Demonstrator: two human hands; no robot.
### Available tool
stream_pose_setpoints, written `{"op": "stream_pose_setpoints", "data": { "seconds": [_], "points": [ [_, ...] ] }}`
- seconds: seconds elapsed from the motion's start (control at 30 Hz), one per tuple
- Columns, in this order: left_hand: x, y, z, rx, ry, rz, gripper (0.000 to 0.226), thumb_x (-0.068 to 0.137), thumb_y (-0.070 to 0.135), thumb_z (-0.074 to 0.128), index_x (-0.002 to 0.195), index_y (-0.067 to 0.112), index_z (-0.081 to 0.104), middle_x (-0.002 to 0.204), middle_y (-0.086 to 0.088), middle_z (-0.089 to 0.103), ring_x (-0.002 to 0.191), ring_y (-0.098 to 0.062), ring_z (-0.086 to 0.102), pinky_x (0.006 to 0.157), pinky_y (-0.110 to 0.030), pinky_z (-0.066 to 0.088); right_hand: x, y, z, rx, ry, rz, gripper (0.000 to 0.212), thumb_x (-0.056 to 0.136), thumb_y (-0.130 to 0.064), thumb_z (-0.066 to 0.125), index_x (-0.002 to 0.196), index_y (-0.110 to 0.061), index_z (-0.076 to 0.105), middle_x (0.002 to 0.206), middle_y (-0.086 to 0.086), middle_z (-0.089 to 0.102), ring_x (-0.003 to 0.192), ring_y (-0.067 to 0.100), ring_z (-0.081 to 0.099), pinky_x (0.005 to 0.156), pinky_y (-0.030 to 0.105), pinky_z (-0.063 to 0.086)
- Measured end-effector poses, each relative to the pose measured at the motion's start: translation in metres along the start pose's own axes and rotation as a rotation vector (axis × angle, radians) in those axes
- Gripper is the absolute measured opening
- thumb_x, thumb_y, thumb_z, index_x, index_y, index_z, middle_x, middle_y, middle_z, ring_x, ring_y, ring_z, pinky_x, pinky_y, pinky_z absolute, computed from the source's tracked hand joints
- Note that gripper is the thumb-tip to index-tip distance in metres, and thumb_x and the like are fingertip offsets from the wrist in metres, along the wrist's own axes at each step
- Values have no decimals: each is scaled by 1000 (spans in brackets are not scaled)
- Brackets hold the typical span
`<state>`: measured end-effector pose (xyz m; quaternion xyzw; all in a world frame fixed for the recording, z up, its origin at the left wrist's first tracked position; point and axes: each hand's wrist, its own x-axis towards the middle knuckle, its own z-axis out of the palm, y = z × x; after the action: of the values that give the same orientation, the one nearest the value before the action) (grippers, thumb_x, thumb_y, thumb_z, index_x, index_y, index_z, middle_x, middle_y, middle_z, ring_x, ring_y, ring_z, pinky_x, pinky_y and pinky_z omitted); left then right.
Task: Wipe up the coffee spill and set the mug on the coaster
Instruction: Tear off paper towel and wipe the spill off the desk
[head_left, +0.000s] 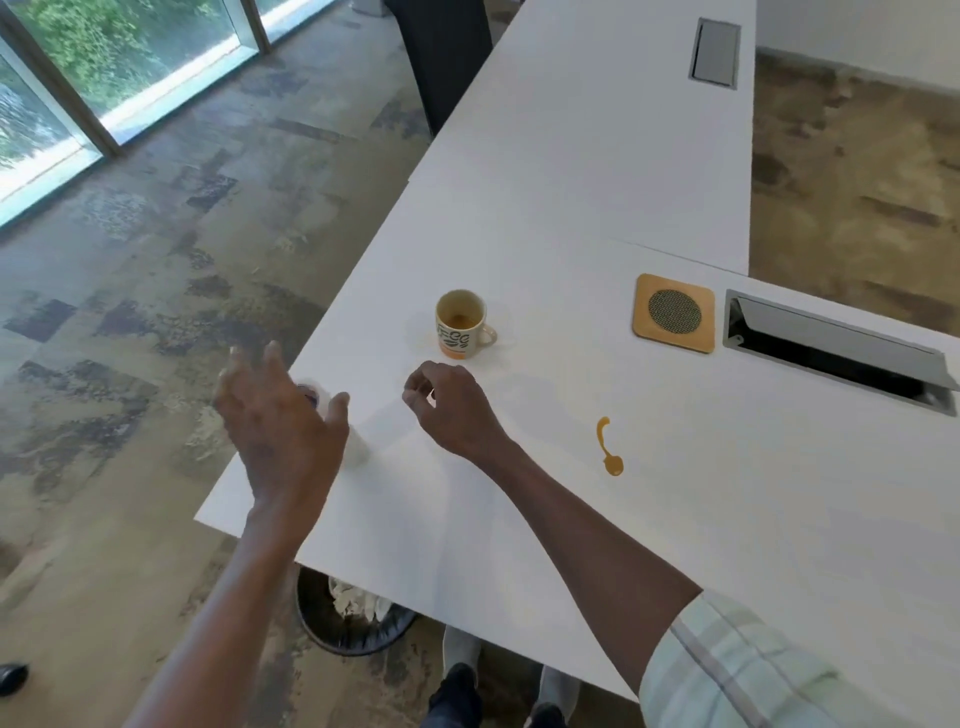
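Coffee spill (609, 447) lies between mug (460, 323) and coaster (674, 313), unwiped.

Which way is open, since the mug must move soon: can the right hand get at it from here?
Probably yes. The right hand hovers empty just short of the mug, with only bare table between them; the handle faces right, unobstructed.

The white table (519, 519) carries a mug (460, 323), a wooden coaster (674, 313) and a coffee spill (609, 447) (well apart).
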<state>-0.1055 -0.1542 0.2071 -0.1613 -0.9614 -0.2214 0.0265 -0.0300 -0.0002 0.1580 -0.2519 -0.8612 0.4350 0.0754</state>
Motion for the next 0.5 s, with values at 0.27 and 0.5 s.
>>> {"op": "stream_pose_setpoints", "data": {
  "seconds": [0.27, 0.5],
  "points": [
    [2, -27, 9, -219, -148, -170, 63, 87, 28, 75, 137, -2, 51, 130, -27, 59, 116, -45, 56, 92, -48, 47, 14, -34, 31, -307, -2, -115, 38, 86, -38, 65, 118, -18, 60, 116, 7, 62, 110, 28, 53, 88, 45, 46],
    [10, -43, 4, -262, -257, -73, 68, 86, 29, 79, 144, 5, 52, 144, -17, 57, 130, -34, 55, 104, -38, 43, 25, -41, 58, -455, 1, -178, 49, 84, -38, 64, 127, -17, 55, 122, 9, 57, 114, 30, 50, 86, 45, 43]
  ]
}}
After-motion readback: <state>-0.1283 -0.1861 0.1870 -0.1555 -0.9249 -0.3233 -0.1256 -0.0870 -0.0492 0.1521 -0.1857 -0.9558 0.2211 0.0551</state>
